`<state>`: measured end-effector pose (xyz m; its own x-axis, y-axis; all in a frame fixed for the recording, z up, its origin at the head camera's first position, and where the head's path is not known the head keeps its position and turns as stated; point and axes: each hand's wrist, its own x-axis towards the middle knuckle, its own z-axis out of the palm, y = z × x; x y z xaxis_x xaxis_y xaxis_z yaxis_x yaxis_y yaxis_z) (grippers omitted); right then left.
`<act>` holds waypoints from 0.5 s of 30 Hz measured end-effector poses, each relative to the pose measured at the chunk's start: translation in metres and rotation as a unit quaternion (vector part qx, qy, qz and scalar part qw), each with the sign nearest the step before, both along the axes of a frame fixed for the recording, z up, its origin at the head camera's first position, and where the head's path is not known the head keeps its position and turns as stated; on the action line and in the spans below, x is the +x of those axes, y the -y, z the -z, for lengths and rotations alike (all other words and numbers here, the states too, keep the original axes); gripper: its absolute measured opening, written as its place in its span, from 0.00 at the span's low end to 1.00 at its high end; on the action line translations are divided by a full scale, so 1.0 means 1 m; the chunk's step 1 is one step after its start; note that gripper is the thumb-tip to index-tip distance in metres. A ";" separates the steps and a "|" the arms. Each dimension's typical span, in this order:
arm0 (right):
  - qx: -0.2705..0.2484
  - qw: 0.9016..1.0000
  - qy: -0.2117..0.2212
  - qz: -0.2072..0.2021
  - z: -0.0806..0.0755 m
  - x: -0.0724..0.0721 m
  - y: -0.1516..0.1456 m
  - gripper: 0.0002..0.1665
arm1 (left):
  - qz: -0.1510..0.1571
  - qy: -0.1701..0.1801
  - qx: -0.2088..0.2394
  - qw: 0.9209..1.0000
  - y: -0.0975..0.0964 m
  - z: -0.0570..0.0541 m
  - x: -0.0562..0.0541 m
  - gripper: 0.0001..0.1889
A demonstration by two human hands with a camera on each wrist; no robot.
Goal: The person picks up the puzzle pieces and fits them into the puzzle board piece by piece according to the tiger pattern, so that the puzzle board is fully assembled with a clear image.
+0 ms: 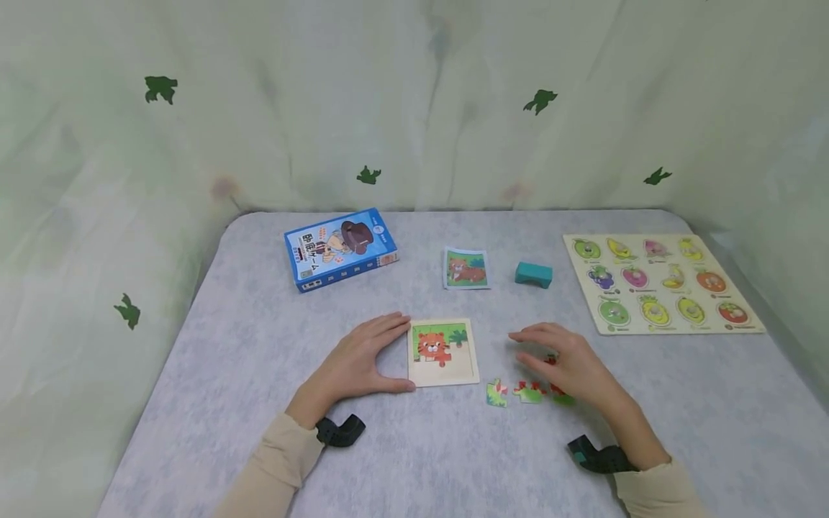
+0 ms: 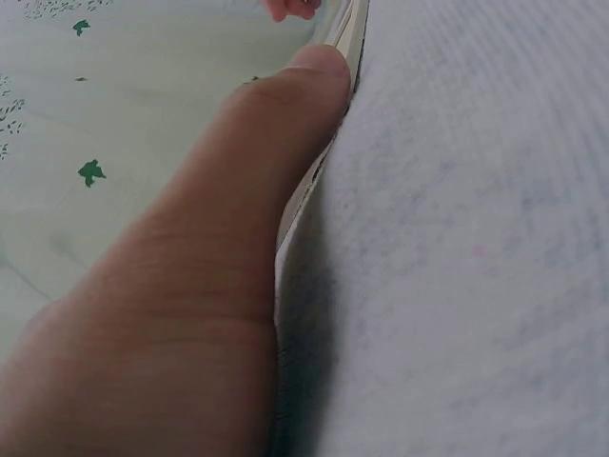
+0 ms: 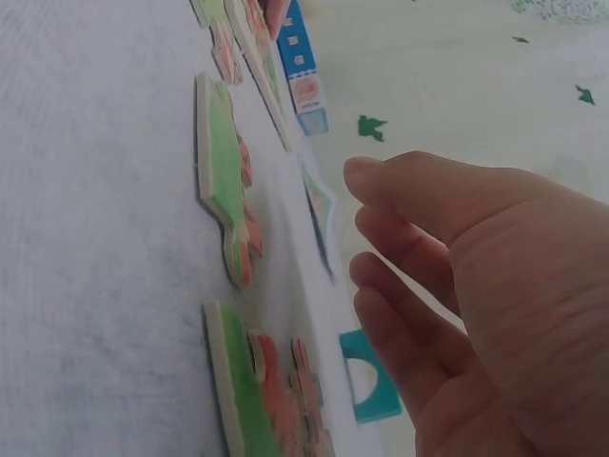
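Near the middle of the pale surface (image 1: 401, 467), touches the left side of a square puzzle tray (image 1: 434, 374) with the left hand (image 1: 356, 360), fingertips at the far corner and thumb at the near one. Has that hand spread wide, thumb stretched out, not curled round the tray; in the left wrist view, shows the thumb lying along the tray's edge. Inside the tray, shows a tiger-face picture (image 1: 432, 347) in green surroundings towards the far left and a leafy green part (image 1: 458, 336) at the far right, with bare wood along the near side.

To the right of the tray, holds the right hand (image 1: 570, 365) raised, fingers loosely bent, thumb set apart from them, nothing in the grasp. Beside and partly behind that hand in the head view, shows loose puzzle pieces (image 1: 531, 396) in green and red, lying on the surface; in the right wrist view, shows them apart from the fingers.

Farther back, from left to right, shows a blue box (image 1: 341, 248), an animal picture card (image 1: 466, 270), a teal arched block (image 1: 533, 274) and a wide fruit board (image 1: 618, 295). Wears beige sleeves (image 1: 278, 460) and a black device (image 1: 341, 433) at each wrist.
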<state>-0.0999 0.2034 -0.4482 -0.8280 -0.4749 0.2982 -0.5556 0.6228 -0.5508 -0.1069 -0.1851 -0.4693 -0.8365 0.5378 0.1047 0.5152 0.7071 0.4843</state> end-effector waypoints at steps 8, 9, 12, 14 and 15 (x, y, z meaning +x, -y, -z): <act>0.003 1.000 0.013 0.005 -0.002 0.000 -0.007 0.20 | 0.000 -0.007 -0.005 1.000 0.001 -0.002 0.001 0.55; 0.003 1.000 0.012 0.008 -0.002 0.000 -0.008 0.20 | -0.001 -0.007 -0.004 1.000 0.001 -0.002 0.001 0.55; 0.006 1.000 0.006 0.016 -0.001 -0.001 -0.012 0.20 | -0.004 -0.004 -0.001 1.000 0.001 -0.002 0.002 0.55; 0.012 1.000 0.005 0.021 0.000 0.000 -0.015 0.19 | -0.006 0.002 0.000 1.000 0.000 0.000 0.003 0.56; 0.015 1.000 0.007 0.024 0.001 0.000 -0.017 0.19 | -0.005 0.006 0.000 1.000 -0.001 0.000 0.004 0.56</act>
